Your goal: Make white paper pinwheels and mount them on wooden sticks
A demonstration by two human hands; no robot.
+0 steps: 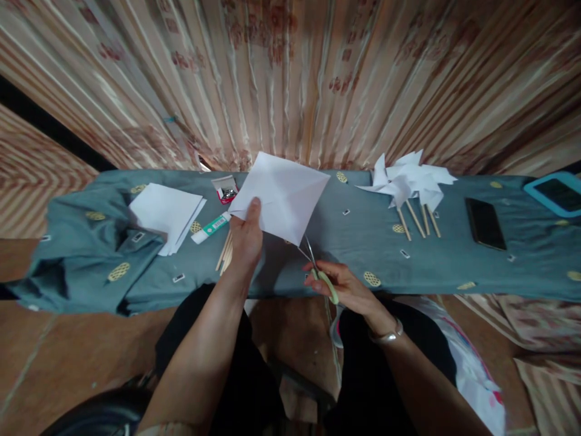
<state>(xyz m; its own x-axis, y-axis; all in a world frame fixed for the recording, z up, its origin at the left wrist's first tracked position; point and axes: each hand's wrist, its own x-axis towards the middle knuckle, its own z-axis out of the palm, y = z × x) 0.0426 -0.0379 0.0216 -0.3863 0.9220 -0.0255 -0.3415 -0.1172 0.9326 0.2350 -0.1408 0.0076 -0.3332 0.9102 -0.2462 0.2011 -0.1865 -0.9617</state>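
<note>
A square sheet of white paper (pixel 285 191) with faint creases is gripped by my left hand (pixel 247 233), thumb on top at its left side. My right hand (pixel 338 281) has its fingers in the green handles of a pair of scissors (pixel 323 280). The scissors' blades are parted and lie at the paper's lower corner. Under my left hand, several wooden sticks (pixel 226 254) rest on the cloth. Left of that hand are a green and white glue stick (pixel 212 228) and a small open red and white box (pixel 226 189) with shiny metal bits in it.
White paper sheets (pixel 166 212) lie stacked at the left. Several paper pinwheels on sticks (pixel 411 181) lie right of centre. Further right are a black phone (pixel 485 224) and a blue-framed device (pixel 556 192). A grey-green patterned cloth (pixel 358 242) covers the narrow table; a curtain (pixel 290 79) hangs behind.
</note>
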